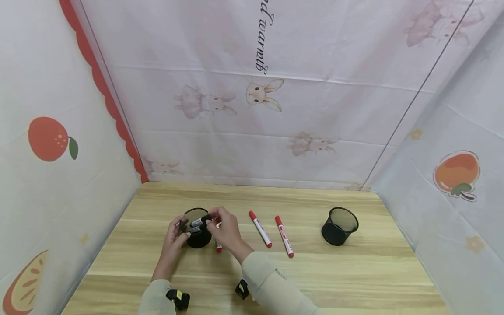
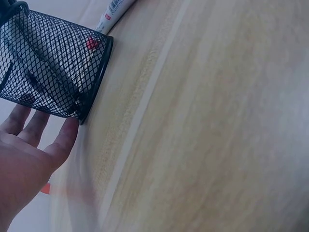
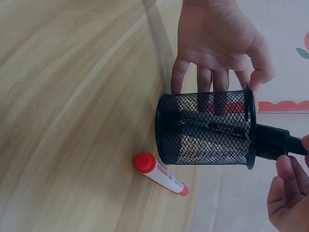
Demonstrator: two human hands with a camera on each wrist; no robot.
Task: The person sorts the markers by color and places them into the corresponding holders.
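Observation:
A black mesh pen cup (image 1: 199, 240) stands at the left of the wooden table. My left hand (image 1: 172, 240) grips it from the left, with the thumb at the rim and the other fingers along the mesh in the right wrist view. Over the cup's mouth, my right hand (image 1: 227, 229) pinches a black-capped marker (image 1: 198, 221) by its cap end. The marker's body lies inside the mesh, and its cap (image 3: 271, 141) sticks out past the rim. Beside the cup's base lies a red-capped marker (image 3: 164, 176), partly hidden by the right hand in the head view.
Two red-and-white markers, one nearer the cup (image 1: 260, 229) and one farther right (image 1: 284, 236), lie mid-table. A second black mesh cup (image 1: 334, 232) stands upright at the right. Printed cloth walls (image 1: 252, 162) border the table at the back and sides.

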